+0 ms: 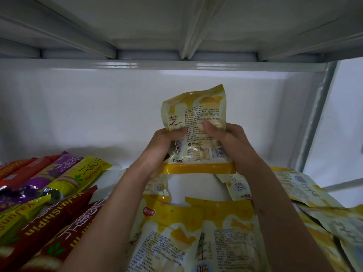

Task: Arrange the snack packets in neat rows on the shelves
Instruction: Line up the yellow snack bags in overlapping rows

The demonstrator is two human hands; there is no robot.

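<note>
A yellow and white snack packet is held upright above the white shelf, its printed back facing me. My left hand grips its lower left side, thumb across the front. My right hand grips its lower right side, thumb pressed on the text panel. Below the hands lie several matching yellow packets, flat and overlapping, spreading to the right. Long packets in red, purple and yellow-green lie side by side at the left.
The underside of the upper shelf hangs low overhead. A white back wall closes the shelf behind. A grey upright post stands at the right. A strip of bare shelf shows behind the packets.
</note>
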